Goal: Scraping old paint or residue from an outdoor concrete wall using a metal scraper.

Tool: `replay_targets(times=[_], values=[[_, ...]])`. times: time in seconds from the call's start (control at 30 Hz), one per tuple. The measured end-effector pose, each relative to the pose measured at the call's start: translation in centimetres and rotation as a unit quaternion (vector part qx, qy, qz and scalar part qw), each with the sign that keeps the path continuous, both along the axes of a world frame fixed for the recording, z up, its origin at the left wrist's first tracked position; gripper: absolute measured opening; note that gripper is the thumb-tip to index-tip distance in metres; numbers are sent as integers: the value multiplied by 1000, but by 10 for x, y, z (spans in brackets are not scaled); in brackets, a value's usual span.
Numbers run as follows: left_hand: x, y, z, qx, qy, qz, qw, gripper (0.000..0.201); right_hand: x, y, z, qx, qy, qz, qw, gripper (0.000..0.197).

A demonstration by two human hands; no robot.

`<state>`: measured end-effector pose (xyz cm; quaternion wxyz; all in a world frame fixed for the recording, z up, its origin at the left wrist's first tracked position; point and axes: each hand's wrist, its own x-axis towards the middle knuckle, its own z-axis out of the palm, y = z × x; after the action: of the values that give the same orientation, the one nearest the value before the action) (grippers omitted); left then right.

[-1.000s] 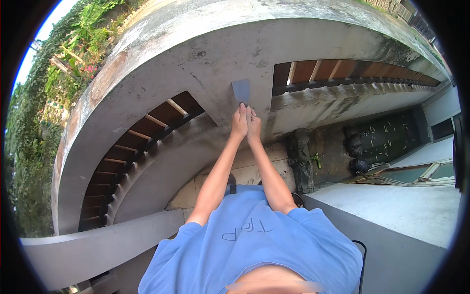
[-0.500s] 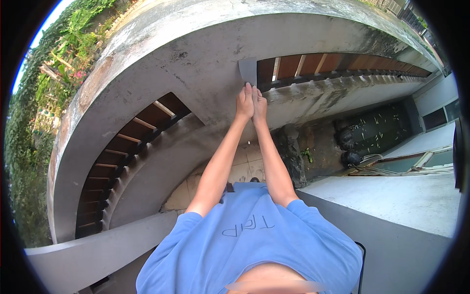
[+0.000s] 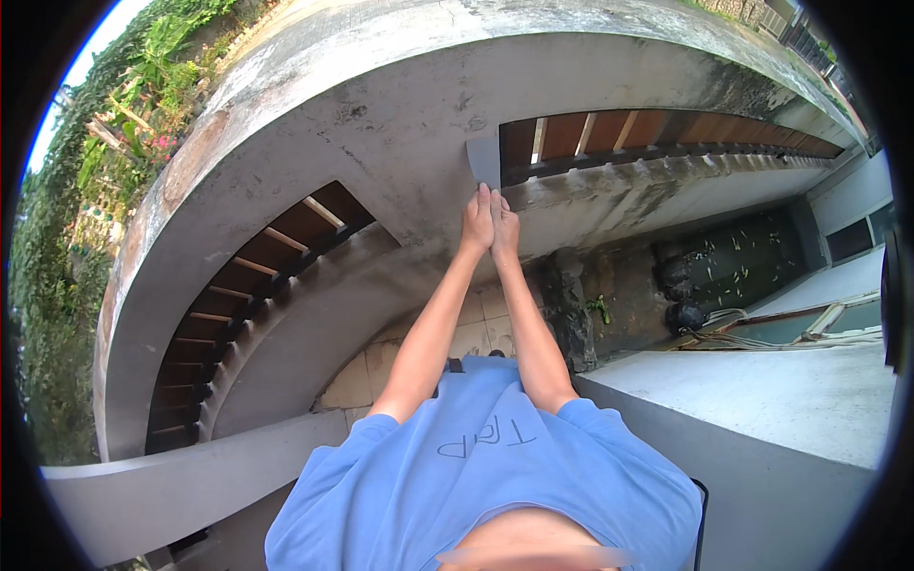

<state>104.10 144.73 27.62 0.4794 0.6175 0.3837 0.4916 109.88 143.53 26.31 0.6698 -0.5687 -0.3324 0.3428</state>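
Note:
Both arms reach forward, and my left hand (image 3: 478, 221) and my right hand (image 3: 506, 226) are pressed together. Their fingers are closed around the lower end of a putty knife (image 3: 484, 160), whose handle they hide. Its flat grey blade widens upward and lies against the grey wall (image 3: 428, 143), or very close to it; I cannot tell which. The blade is just left of the near corner of a slatted opening (image 3: 581, 133) in that wall.
Another slatted opening (image 3: 262, 276) is on the left. A dark pond (image 3: 738, 257) with pale fish, a black rounded object (image 3: 684, 317) and cables (image 3: 743, 335) are at the right. Floor tiles (image 3: 466, 335) show below my arms. Plants (image 3: 143, 105) grow beyond the wall.
Both hands and the putty knife have moved down the wall, toward me. The blade's top edge now sits lower beside the slatted opening's corner. The grip looks the same.

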Motion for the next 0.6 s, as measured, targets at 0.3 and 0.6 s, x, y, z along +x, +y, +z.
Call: replay_targets(times=[0.3, 0.6], values=[[5, 8, -2, -10, -19, -6, 1000, 57, -1, -12, -7, -47, -61, -31, 997, 52], [9, 5, 11, -1, 9, -23, 1000, 59, -6, -3, -1, -30, -50, -83, 995, 50]])
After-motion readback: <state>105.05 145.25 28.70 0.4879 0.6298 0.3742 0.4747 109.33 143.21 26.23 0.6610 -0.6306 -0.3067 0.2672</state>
